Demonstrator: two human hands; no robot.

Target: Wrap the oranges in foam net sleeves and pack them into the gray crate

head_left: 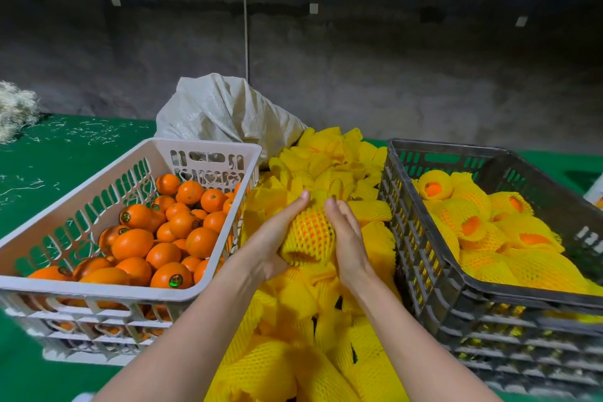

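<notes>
1. Toward the green table surface's (49,157) left edge, a white slotted plastic crate (98,284) holds bare oranges (163,238).
2. The left hand (277,238) cups the yellow foam-net-sleeved orange (310,235) from below. The sleeve's long axis runs away from the person.
3. The right hand (349,238) clasps its other side.
4. The gray slotted plastic crate (440,147) sits rightward, nearer the right hand.

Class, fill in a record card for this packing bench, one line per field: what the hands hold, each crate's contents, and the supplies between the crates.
in hands: left hand and right hand hold an orange in a yellow foam net sleeve
white plastic crate, left: bare oranges
gray plastic crate, right: sleeved oranges
between crates: pile of empty yellow foam sleeves
behind pile: white woven sack
</notes>
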